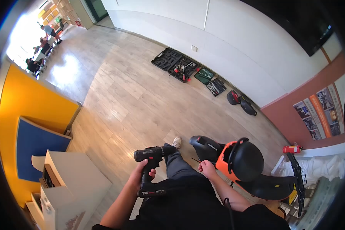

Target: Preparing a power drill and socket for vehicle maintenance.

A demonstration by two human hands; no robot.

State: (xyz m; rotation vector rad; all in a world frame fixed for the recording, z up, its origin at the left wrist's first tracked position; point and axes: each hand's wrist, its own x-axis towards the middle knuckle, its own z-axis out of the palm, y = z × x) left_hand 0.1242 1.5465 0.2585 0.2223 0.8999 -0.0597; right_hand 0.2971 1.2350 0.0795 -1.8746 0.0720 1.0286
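My left hand (145, 173) is wrapped round the grip of a black cordless drill (151, 154), its chuck toward the right and its battery at the bottom. My right hand (207, 168) is closed in a pinch on a thin dark rod (195, 160) that sticks out to the left of the fingers. I cannot make out the rod's exact kind. Just right of that hand stands an orange and black machine (227, 157) with a large round black part (247, 161) and a long black section (204, 147) at its far left.
Along the far wall lie an open black tool case (184, 69), a green case (204, 75), a socket set (216, 87) and dark curved parts (247, 105). A fire extinguisher (292, 149) stands at right. A white cabinet (71, 172) is at left; several people sit or stand far off.
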